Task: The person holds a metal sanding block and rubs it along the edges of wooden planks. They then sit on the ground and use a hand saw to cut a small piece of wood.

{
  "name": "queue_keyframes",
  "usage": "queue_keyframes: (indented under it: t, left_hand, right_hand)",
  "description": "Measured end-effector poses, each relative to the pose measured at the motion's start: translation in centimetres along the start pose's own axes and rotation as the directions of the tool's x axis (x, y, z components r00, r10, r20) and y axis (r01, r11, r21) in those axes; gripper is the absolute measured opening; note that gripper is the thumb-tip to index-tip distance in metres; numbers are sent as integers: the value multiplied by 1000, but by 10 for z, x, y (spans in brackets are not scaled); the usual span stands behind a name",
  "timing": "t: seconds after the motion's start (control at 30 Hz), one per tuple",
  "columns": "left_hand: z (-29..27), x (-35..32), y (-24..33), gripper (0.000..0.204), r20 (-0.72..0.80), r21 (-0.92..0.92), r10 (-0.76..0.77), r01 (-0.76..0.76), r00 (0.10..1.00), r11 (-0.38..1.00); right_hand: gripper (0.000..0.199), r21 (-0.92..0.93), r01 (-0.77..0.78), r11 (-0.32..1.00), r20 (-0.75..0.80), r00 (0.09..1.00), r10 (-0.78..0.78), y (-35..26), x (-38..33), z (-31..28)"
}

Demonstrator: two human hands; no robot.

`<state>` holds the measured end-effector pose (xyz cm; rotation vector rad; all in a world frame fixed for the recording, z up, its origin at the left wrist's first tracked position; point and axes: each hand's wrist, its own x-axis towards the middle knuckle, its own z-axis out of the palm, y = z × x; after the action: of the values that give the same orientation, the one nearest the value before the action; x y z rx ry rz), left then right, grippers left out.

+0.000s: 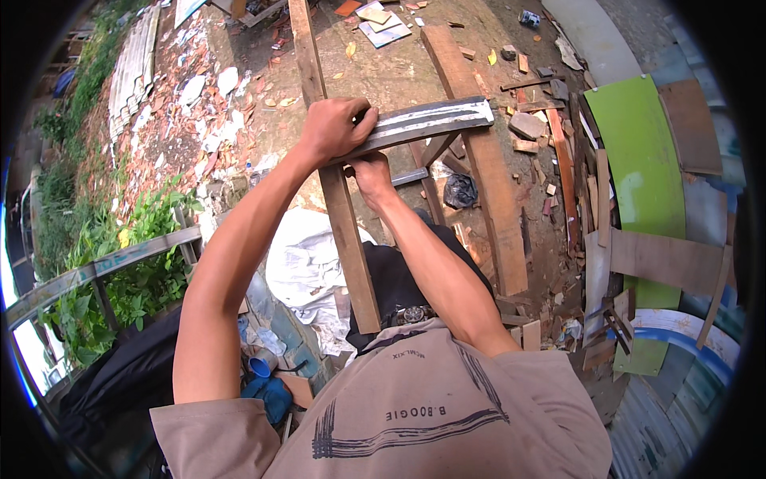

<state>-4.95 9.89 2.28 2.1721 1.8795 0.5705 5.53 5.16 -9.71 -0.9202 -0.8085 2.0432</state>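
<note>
Littered ground [391,68] beneath, left hand [335,132] grips the painted board [431,120] across the narrow plank [355,247], right hand [373,179] underneath, grip unclear; uneven pressure could swing the board past the right edge of the beam [499,207].

Decent gap's sitting between the narrow beam [349,247] and the thick plank [496,191], past the white-streaked board [435,120]. On the near side, the right forearm [427,259] is kinda hogging the space.
</note>
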Motion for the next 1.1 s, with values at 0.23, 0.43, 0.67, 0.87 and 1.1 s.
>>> queue_keyframes:
  t: [0.23, 0.43, 0.67, 0.87, 1.1]
  left_hand:
    - [2, 1, -4, 26, -2, 15, 44, -44, 999, 999]
    - [3, 0, -6, 27, 15, 24, 57, -57, 998, 998]
    - [-1, 4, -3, 27, 29, -6, 61, -61, 998, 998]
    - [-1, 1, -4, 27, 4, -1, 77, -77, 997, 997]
    - [4, -5, -6, 25, -98, 19, 93, -92, 991, 996]
  right_hand:
    - [22, 55, -29, 998, -85, 996, 34, 2, 8, 9]
    - [26, 55, -63, 996, -46, 997, 66, -1, 3, 6]
    - [27, -14, -38, 999, -99, 994, 36, -5, -5, 2]
    - [19, -400, -65, 914, -137, 991, 11, -28, -59, -33]
    - [19, -780, 447, 438, 116, 791, -600, -153, -81, -47]
